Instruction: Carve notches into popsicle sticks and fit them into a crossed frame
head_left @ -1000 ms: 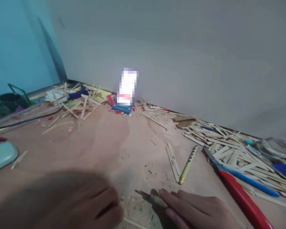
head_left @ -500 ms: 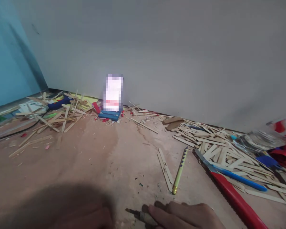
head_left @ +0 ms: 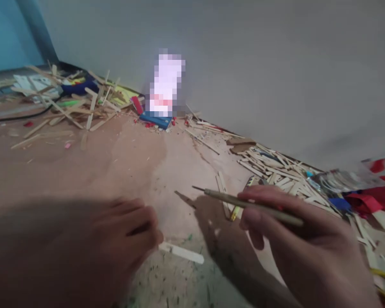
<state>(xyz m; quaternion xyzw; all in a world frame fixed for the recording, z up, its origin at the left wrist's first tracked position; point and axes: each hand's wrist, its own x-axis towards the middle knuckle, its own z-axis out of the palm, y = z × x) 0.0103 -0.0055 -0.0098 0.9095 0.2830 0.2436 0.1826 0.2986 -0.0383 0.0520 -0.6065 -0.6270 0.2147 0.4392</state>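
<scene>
My left hand (head_left: 125,239), at the lower left, is closed on one end of a pale wooden stick (head_left: 188,254); the other end points right, low over the table, and bears small dark marks. My right hand (head_left: 295,231) grips a slim tool (head_left: 253,206) with a wooden handle and a thin dark metal tip that points left. Behind the right hand's fingers lie a yellow pencil (head_left: 235,212), partly covered, and two wooden sticks (head_left: 223,192) side by side.
A lit phone (head_left: 167,85) leans on the wall in a blue stand (head_left: 156,119). Wooden sticks are heaped at the left (head_left: 90,107) and right (head_left: 285,175). Red cloth (head_left: 365,201) and a plastic bag (head_left: 336,182) lie at the far right.
The view has tilted down. My right hand has risen with the tool, now over the pencil and covering the red-handled cutter. My left hand has come into clearer view with a stick.
</scene>
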